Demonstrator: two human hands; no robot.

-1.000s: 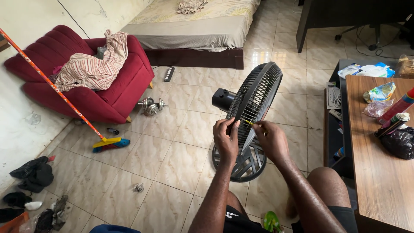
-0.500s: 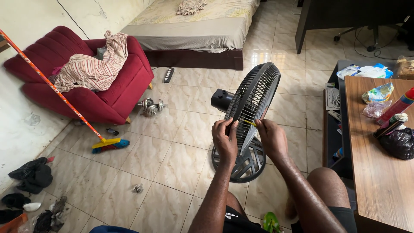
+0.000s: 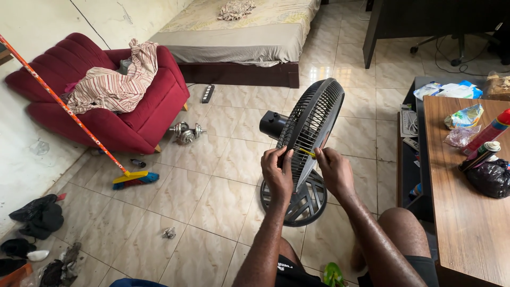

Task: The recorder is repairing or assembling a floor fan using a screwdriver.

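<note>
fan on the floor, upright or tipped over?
Upright. The fan stands on its round base, grille vertical, with the left hand and right hand on the rim.

The fan [image 3: 311, 133] stands on the floor [image 3: 212, 202], armchair [image 3: 106, 106] left, table [image 3: 467, 212] right, bed [image 3: 249, 32] behind.

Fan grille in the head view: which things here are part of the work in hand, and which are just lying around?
In hand:
left hand on the black fan grille
right hand pinching a thin yellow strip
fan base

Lying about:
broom
dumbbell
red armchair
spray cans
black bag
</note>
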